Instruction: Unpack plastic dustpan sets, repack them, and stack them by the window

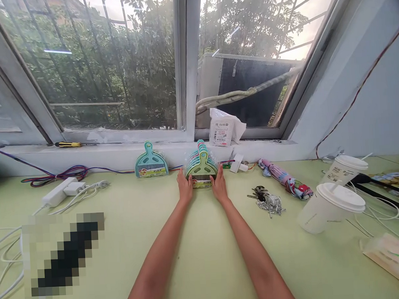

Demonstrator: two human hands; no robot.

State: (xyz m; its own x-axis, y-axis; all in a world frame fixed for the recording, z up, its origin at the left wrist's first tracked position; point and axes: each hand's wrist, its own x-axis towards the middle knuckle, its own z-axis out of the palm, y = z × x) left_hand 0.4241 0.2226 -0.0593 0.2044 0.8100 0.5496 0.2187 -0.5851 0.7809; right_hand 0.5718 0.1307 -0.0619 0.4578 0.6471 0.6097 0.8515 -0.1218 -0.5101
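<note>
A row of small dustpan-and-brush sets [203, 164] in clear wrapping stands upright against the sill, a green one in front and blue and red ones behind. My left hand [185, 185] holds its left side and my right hand [219, 183] its right side, with the thumbs at the front. A single teal dustpan set [150, 161] leans on the sill farther left, apart from both hands.
Left: chargers [59, 192], coiled wires [68, 173] and a blurred dark item [70, 254]. Right: keys [261, 193], a folded umbrella [286, 178] and lidded cups [332, 205]. A screwdriver [68, 144] and white package [222, 130] lie on the sill.
</note>
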